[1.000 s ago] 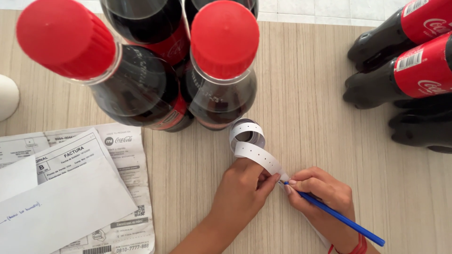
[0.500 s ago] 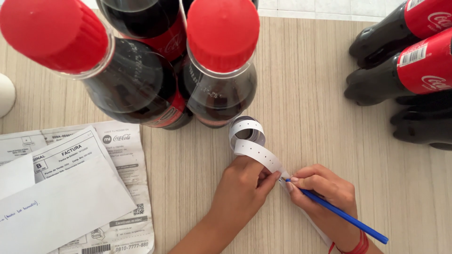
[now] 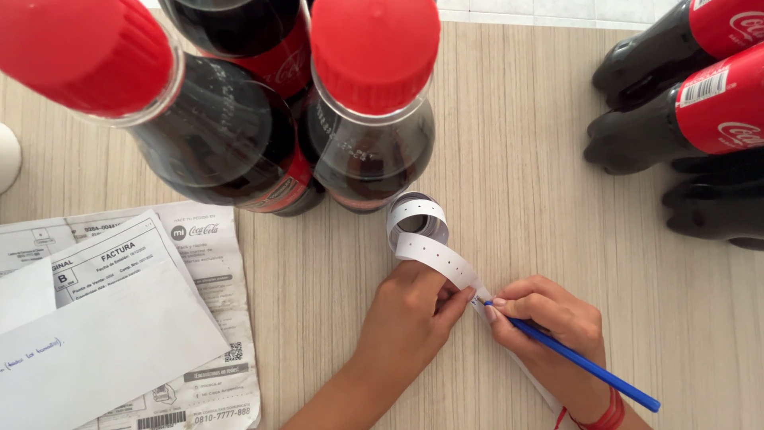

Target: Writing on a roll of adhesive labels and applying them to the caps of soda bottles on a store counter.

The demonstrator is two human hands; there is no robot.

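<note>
The left hand (image 3: 406, 318) pinned the white label strip (image 3: 434, 253) to the desk (image 3: 525, 159); the right hand's (image 3: 549, 326) grip held a blue pen (image 3: 581, 362), its tip at the strip; the visible strip looked unmarked, the curled end untouched.

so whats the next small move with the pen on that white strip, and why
Probably draw the blue pen in short strokes along the white strip: its tip already sits on the strip where the left hand pins it flat, and the right hand grips it for writing.
</note>
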